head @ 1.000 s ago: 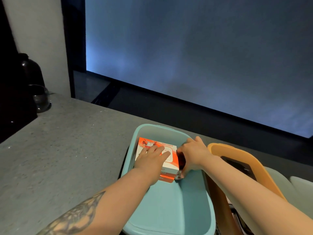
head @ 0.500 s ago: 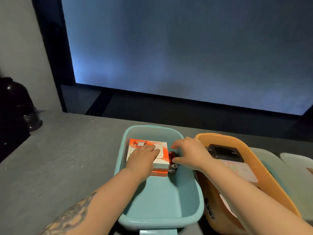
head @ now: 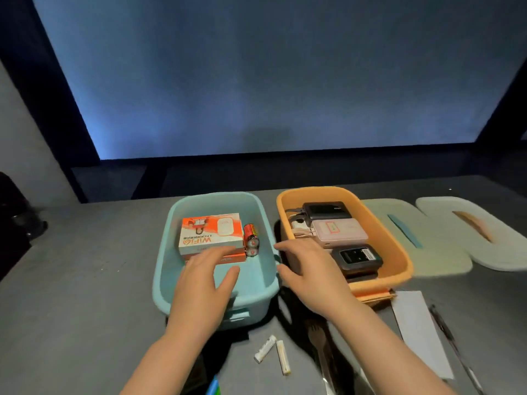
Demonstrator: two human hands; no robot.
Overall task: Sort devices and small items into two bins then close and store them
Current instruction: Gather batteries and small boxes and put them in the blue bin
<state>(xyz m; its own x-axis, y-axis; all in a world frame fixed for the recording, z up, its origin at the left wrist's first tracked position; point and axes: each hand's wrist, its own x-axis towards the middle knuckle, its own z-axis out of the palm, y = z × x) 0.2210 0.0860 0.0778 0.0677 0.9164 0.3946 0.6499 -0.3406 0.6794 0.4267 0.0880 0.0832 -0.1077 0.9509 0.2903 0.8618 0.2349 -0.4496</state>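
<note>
A teal bin (head: 258,292) holds an orange-and-white WiFi box (head: 209,233) stacked on another orange box, with red batteries (head: 251,238) beside it. To its right, an orange bin (head: 397,252) holds a black power bank (head: 326,210), a pale pink one (head: 340,231) and a small black device (head: 356,257). My left hand (head: 204,283) hovers open over the teal bin's near half, holding nothing. My right hand (head: 308,269) hangs open above the gap between the bins, empty.
Two pale lids (head: 399,223) (head: 467,223) lie right of the orange bin. On the grey table (head: 85,280) near me lie two white batteries (head: 265,349) (head: 283,357), a dark fork (head: 319,343), a white envelope (head: 419,329) and a pen (head: 453,346).
Both hands have let go of the box and the red batteries and drawn back toward me. The view has tilted down, showing the orange bin's contents and the items on the near table.
</note>
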